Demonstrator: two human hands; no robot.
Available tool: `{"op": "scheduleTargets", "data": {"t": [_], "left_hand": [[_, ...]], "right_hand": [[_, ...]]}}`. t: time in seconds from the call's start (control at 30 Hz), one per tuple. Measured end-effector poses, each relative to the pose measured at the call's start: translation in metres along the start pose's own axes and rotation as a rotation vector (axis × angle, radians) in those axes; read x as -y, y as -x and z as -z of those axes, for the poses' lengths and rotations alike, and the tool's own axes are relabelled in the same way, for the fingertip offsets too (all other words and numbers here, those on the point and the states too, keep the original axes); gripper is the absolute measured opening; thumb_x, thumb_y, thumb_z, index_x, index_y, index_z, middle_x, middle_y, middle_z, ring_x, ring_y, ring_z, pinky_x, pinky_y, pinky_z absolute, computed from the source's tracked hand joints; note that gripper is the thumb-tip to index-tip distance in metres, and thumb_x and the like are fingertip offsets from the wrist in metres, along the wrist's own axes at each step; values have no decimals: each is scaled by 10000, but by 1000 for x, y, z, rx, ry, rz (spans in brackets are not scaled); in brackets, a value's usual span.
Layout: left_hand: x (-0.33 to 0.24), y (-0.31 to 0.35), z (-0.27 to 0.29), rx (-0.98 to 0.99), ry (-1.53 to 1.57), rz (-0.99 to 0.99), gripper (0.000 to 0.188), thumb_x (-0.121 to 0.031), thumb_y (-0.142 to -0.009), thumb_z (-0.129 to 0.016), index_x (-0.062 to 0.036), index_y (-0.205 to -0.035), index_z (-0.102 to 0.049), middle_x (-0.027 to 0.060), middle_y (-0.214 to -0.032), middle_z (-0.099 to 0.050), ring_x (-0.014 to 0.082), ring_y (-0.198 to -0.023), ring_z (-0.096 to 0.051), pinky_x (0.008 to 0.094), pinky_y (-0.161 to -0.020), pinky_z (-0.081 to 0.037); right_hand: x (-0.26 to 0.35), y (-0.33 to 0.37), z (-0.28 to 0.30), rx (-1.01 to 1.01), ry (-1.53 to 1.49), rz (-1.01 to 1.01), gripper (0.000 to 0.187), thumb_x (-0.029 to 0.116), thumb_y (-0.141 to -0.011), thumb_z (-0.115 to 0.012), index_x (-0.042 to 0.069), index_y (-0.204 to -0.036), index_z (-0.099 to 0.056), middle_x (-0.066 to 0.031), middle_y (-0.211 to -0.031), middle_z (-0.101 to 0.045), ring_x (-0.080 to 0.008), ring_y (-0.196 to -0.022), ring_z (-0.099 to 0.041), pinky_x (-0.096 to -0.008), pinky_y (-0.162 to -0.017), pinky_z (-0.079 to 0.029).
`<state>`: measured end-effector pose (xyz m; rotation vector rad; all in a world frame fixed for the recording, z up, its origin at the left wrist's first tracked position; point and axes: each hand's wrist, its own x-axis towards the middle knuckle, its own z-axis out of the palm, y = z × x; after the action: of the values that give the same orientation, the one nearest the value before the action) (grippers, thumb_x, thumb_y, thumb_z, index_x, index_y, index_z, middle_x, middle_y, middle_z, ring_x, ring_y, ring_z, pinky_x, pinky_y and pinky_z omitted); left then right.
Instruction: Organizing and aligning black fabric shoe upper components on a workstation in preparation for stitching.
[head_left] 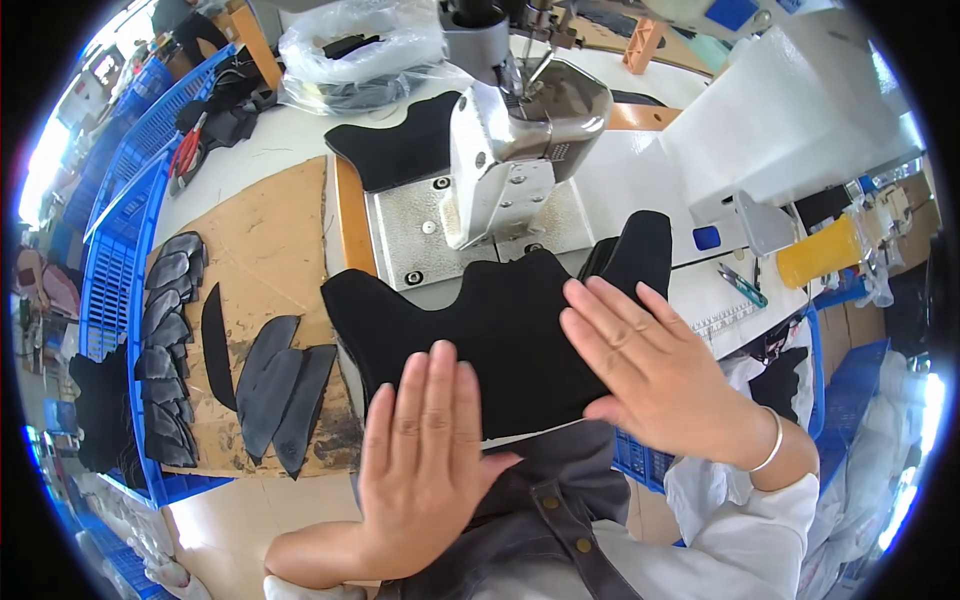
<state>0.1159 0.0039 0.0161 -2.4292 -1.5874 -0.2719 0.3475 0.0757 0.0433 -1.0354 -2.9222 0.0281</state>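
The left hand (425, 465) and right hand (660, 370) are lying flat, holding nothing, over the black fabric piece (500, 345), which is resting on the near side of the sewing machine (505, 180); I'm seeing no stitching.

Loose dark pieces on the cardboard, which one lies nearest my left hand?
The rightmost piece, tapering to a tip at the near edge of the cardboard; the others lie farther from your left hand.
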Motion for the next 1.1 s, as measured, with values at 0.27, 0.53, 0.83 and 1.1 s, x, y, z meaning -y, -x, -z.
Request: {"op": "scheduleTargets", "data": {"t": [0.27, 0.53, 0.83, 1.1], "left_hand": [[37, -43, 26, -121, 347, -186, 694, -512, -741, -711, 102, -1044, -600, 251, -1216, -583, 358, -1052, -614, 413, -907, -480], [88, -29, 70, -246, -134, -103, 368, -55, -752, -539, -4, -1099, -652, 133, -1112, -671, 283, -1018, -641, 377, -924, -479], [171, -130, -27, -474, -295, 49, 384, -101, -813, -570, -1, -1184, -564, 136, -1151, -629, 290, -1030, -620, 390, -907, -483], [141, -169, -83, 215, 155, -54, 666, -561, -933, -435, -161, -1459, -357, 120, -1536, -296, 273, -1448, -205, 562, -1160, -104]], "right_hand": [[-38, -6, 3, -508, 286, 462, 240, 182, -859, -644, -40, -942, -605, -218, -959, -672, -297, -880, -692, -354, -759, -589], [-24, -12, 25, -726, 107, 383, 217, 161, -934, -551, -3, -1076, -528, -204, -1024, -685, -318, -907, -682, -356, -738, -574], [-19, -8, -10, -272, -221, -7, 510, 257, -818, -638, 3, -1254, -560, -176, -1376, -499, -365, -1282, -458, -508, -1084, -315], [-18, -11, -12, -251, -235, -18, 458, 207, -818, -615, -3, -1223, -583, -178, -1336, -535, -363, -1272, -470, -502, -1094, -299]]}}
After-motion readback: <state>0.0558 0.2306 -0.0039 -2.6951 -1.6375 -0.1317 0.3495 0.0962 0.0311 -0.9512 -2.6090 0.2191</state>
